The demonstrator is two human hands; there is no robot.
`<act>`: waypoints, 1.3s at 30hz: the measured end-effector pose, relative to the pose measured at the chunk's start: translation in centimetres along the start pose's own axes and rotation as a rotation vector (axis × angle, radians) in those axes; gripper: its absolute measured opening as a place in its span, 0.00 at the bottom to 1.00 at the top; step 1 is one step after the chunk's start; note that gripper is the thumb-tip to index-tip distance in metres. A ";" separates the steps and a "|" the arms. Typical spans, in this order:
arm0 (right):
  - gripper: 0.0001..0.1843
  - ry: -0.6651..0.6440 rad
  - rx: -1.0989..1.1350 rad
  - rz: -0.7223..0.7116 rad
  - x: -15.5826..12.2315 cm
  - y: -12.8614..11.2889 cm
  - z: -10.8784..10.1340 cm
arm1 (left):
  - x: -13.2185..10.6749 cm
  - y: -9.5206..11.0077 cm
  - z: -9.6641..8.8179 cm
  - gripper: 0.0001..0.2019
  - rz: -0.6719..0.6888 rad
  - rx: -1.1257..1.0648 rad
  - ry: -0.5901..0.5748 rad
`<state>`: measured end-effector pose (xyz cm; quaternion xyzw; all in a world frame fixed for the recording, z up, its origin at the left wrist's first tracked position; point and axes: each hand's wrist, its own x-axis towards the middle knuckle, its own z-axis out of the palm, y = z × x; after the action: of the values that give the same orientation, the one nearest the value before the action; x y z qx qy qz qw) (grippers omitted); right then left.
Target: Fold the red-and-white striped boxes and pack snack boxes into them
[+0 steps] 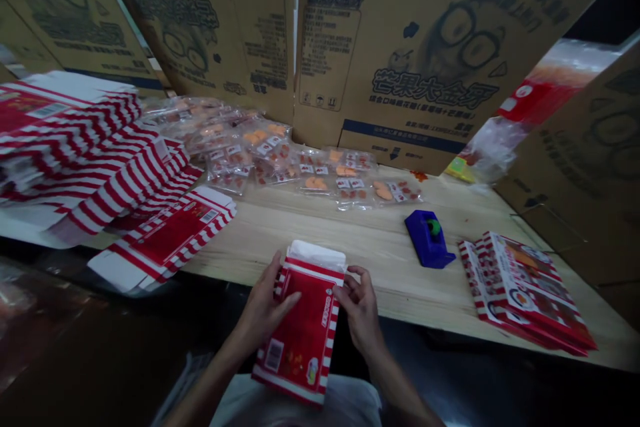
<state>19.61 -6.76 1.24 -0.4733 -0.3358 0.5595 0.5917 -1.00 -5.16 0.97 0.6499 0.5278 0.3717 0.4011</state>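
My hands hold a red carton with white-striped edges upright over the front edge of the wooden table. Its white top flap stands open, and the inside is hidden. My left hand grips the carton's left side, with the fingers across its red face. My right hand holds the right edge with bent fingers. Several clear packets of orange pieces lie in a loose heap farther back, beyond my hands' reach of contact.
Flat red-and-white striped carton blanks are piled at the left, with another nearer the table edge. A blue tape dispenser and a stack of printed cartons sit to the right. Large cardboard cartons wall the back, and a plastic bag hangs right.
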 end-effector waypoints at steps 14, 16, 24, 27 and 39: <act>0.09 -0.092 -0.650 -0.261 -1.6 1.7 -2.7 | -1.1 -1.1 0.3 0.25 -0.127 -0.542 -0.299; 0.09 -0.144 -0.633 -0.290 -1.4 1.4 -2.3 | -0.7 -1.1 0.3 0.14 -0.083 -0.399 -0.247; 0.11 0.023 -0.322 -0.135 -1.2 0.7 -0.6 | 0.0 0.3 0.8 0.14 -0.189 -0.678 0.063; 0.22 -0.042 -0.209 -0.009 -0.8 -0.4 -0.1 | 0.2 0.5 0.4 0.15 -0.299 -0.786 0.102; 0.09 -0.248 -0.474 -0.118 -0.3 -1.0 -1.5 | 0.1 1.3 -1.5 0.12 -0.116 -0.448 -0.099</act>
<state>21.32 -7.29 1.74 -0.5061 -0.5541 0.4836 0.4505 -1.88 -5.06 2.74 0.5306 0.4486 0.4236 0.5813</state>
